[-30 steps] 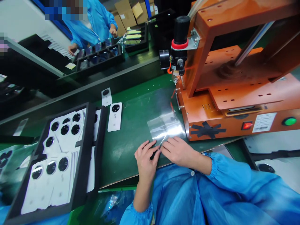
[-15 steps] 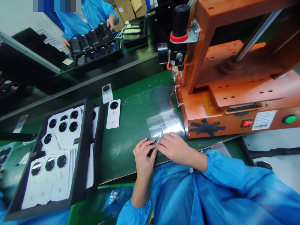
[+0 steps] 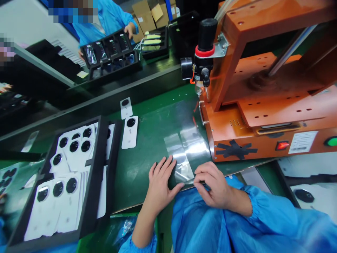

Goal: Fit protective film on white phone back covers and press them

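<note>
A clear film strip (image 3: 174, 144) lies flat on the green mat, its near end between my two hands. My left hand (image 3: 161, 186) rests on the strip's left edge, open, its fingers stretched out and the thumb reaching toward the near end. Just right of that end is my right hand (image 3: 213, 185), fingers curled and the tips drawn together by the strip's corner. Whatever its fingertips may hold is too small to make out. Beside the strip lies another shiny clear sheet (image 3: 197, 140). Farther left, a white phone back cover (image 3: 130, 135) with a black camera ring lies on the mat.
A black tray (image 3: 91, 189) of white back covers stands at left. An orange press machine (image 3: 234, 140) with a pressure regulator (image 3: 206, 52) stands at right. A smaller white cover (image 3: 126, 109) lies farther back. Across the bench, a co-worker's hand (image 3: 131, 30) holds a black tray (image 3: 110, 52).
My hands have come apart: the left now lies flat with its fingers spread, and the right has moved right. The strip between them lies flat in view. The co-worker's tray has tilted.
</note>
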{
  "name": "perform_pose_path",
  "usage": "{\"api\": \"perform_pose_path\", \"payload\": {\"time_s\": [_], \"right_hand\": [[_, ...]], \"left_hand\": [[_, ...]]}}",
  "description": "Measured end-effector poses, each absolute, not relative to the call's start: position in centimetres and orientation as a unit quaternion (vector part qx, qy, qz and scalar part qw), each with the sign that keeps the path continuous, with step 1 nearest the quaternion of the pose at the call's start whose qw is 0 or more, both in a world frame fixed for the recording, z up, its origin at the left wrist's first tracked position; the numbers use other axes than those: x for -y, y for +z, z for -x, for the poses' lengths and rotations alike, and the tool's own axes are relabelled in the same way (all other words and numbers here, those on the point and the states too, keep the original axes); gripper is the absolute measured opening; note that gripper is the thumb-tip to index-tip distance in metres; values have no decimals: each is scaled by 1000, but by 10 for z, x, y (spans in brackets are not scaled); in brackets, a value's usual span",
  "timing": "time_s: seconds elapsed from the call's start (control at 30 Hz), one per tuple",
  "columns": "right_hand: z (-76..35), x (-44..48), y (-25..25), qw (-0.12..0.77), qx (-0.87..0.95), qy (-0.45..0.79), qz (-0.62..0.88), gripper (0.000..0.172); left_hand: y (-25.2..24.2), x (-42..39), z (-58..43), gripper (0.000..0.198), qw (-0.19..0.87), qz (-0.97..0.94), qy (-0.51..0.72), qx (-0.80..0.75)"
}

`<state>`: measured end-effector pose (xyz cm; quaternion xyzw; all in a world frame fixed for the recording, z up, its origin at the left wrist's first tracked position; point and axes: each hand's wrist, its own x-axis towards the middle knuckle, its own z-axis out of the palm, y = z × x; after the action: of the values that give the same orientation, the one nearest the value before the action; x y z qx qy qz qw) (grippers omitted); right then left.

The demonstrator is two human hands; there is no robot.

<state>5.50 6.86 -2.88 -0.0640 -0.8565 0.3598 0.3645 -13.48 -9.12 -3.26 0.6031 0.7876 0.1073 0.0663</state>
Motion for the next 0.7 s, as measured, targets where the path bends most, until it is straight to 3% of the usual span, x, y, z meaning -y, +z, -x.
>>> {"api": "perform_pose_path", "payload": {"time_s": [0.27,0.33,0.43,0.7], "right_hand": [[-36,-75,-34,368,816,439,74,13],[-37,-75,-38,368,820,434,66,14],[-40,-74,-46,363,825,429,53,16],[-46,-73,-49,355,845,398,27,21]], "left_hand": [[0,81,157,105,146,-625,106,-759],[13,69,175,90,154,-627,119,-754],[27,27,235,49,119,-544,156,-816],[41,-95,420,44,48,-303,123,-944]]}}
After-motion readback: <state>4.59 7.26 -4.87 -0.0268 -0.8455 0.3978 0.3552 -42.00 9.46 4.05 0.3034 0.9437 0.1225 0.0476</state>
